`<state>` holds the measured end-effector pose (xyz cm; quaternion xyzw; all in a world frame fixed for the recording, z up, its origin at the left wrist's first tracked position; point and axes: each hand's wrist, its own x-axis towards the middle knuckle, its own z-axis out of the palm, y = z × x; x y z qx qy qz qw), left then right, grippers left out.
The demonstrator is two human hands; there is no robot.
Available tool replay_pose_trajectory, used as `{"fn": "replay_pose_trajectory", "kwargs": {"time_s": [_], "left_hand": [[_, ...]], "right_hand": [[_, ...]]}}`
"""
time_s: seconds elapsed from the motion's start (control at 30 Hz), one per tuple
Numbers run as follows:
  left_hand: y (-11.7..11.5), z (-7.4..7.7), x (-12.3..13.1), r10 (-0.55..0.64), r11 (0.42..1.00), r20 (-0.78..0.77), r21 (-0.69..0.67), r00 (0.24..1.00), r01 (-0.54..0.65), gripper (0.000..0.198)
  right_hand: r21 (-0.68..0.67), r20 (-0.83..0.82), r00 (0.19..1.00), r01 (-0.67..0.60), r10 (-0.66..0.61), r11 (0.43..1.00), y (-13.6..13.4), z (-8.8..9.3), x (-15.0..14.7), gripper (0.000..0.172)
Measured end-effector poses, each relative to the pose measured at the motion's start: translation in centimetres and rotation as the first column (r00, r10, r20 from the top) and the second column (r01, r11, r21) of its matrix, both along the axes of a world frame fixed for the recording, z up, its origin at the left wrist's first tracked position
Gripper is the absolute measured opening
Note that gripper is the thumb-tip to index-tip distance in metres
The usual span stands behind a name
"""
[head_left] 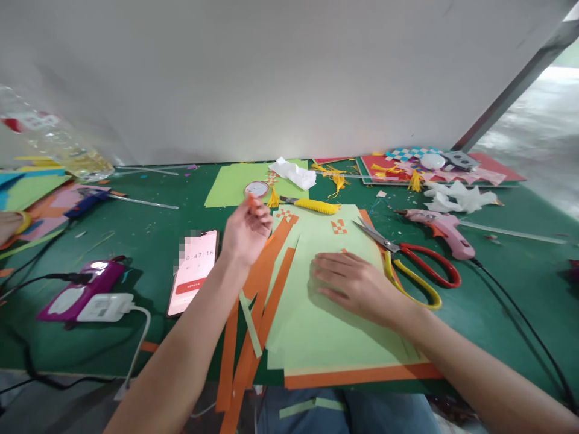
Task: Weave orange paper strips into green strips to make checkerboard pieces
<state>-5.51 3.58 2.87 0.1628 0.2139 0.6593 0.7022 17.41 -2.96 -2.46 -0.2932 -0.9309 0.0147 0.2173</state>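
Note:
My left hand (248, 232) is raised over the orange paper strips (260, 289), its fingers closed on a small orange piece (253, 204), probably paper. Palm down, my right hand (350, 280) rests with fingers extended on a stack of light green paper sheets (325, 337). A bit of orange shows just past its fingers. Beyond it, a small orange-and-green woven checkered piece (338, 226) lies on the sheets, and another checkered piece (286, 214) is nearer my left hand. Red-and-yellow-handled scissors (398, 247) lie open right of my right hand.
A yellow utility knife (316, 206) lies behind the sheets, beside a round tape roll (257, 188). At right is a pink glue gun (446, 232) with a cord. A phone (194, 271) and purple power strip (85, 289) are at left. Another person's hand (11, 226) shows far left.

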Motion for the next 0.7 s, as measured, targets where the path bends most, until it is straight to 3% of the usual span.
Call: {"fn": "replay_pose_trajectory", "kwargs": {"time_s": [0.1,0.2,0.33,0.47,0.57,0.7], "left_hand": [[-0.9,-0.9,1.8,-0.123,0.991,-0.238,0.015,0.963,0.130,0.015],[-2.0,-1.8,3.4,-0.199,0.951,-0.500,0.107,0.843,0.288,0.023],[-3.0,-2.2,4.1,-0.221,0.871,-0.693,0.176,0.686,0.458,0.026],[-3.2,-2.0,3.9,-0.185,0.825,-0.776,0.211,0.603,0.525,0.025],[-3.3,-1.7,3.8,-0.125,0.816,-0.819,0.236,0.561,0.527,0.024],[-3.4,-1.5,3.8,-0.066,0.818,-0.865,0.239,0.498,0.523,0.023]], "right_hand": [[-0.009,-0.027,0.994,-0.102,0.102,0.995,-0.8,0.3,-0.6,0.024],[-0.022,-0.009,0.984,-0.175,0.175,0.984,-1.6,0.6,-1.3,0.022],[-0.016,-0.035,0.978,-0.206,0.206,0.978,-2.2,0.6,-1.8,0.019],[-0.107,-0.163,0.982,-0.111,0.092,0.988,-1.7,0.8,-1.0,0.020],[-0.279,-0.274,0.961,-0.047,-0.033,0.959,-0.9,1.5,0.0,0.038],[-0.387,-0.415,0.899,-0.040,-0.136,0.921,-0.4,2.4,0.5,0.020]]}}
